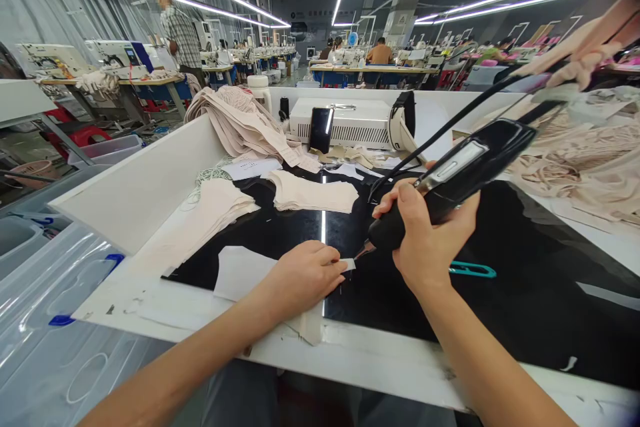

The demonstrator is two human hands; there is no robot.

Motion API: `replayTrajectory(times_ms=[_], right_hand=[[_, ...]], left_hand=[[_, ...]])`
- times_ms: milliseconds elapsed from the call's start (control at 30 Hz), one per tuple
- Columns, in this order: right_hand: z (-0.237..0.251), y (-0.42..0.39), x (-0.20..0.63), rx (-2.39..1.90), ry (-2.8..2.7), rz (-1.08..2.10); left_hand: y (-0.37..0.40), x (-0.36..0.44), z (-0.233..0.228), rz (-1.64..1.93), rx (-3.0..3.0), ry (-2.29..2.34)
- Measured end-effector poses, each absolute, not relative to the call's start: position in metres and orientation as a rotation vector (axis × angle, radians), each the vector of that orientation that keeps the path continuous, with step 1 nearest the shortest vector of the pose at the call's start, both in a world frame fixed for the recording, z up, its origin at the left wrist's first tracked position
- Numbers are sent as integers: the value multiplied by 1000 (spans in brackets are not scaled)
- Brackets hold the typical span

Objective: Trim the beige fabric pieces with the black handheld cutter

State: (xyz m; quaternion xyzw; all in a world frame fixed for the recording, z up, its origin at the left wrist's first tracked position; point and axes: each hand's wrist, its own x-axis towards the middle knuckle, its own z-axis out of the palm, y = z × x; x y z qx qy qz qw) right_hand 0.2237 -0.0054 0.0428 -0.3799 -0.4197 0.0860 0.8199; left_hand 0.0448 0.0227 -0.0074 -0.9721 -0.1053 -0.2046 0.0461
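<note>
My right hand (pixel 431 230) is wrapped round a black corded hot knife (pixel 465 170), whose flat copper-coloured tip points down and left. That tip is by the end of a small pale strip (pixel 349 265) on the black work surface (pixel 380 293). With bent fingers pressed together, my left hand (pixel 310 273) pinches the strip and holds it down. Under the left wrist lies a white sheet (pixel 243 270), and a beige fabric piece (pixel 311 325) shows below the hand. A teal utility cutter (pixel 473 270) lies right of my right hand.
Stacked beige fabric pieces (pixel 313 192) and another stack (pixel 215 213) lie ahead. Behind them stand a phone (pixel 321 130) and a white vented box (pixel 357 121). Another person's hands (pixel 580 53) are at upper right over a fabric heap (pixel 590 153). The tool's cord (pixel 445 120) arches across.
</note>
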Motion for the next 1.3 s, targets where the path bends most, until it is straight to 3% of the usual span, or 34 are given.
replayTrajectory(times_ms=[1300], right_hand=[[43,-20,219,-853,-903,172]], left_hand=[[20,39,-3,-578,-3070,-412]])
